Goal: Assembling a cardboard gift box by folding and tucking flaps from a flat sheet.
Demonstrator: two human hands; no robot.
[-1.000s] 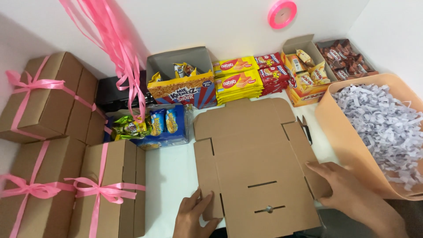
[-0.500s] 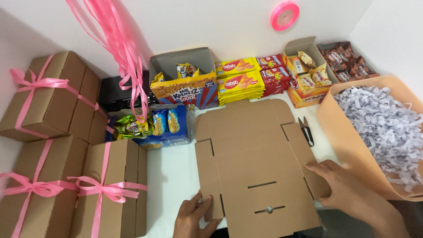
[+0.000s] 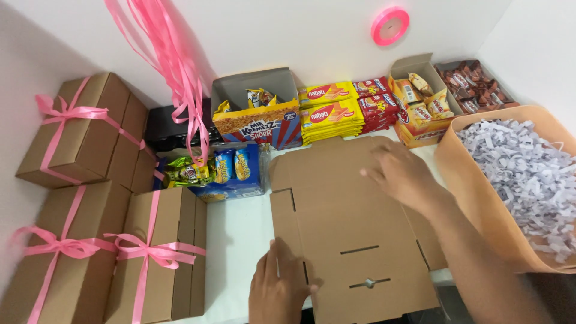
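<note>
Two bare hands and forearms in view, both set against the flat cardboard box blank [image 3: 354,234]. Left hand [image 3: 277,289], at the blank's near left edge: no glove, ring or watch visible; wrist cut off by the frame. Right hand [image 3: 401,174], over the blank's far right part: no glove, no ring visible; forearm uncovered along its whole visible length, no sleeve, band or watch

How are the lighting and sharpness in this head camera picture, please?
Head view: even, soft light, with faint shadows beside the ribboned boxes; the right hand is motion-blurred over the flat cardboard sheet; the left hand and snack packs look sharp; no strong glare.
</note>
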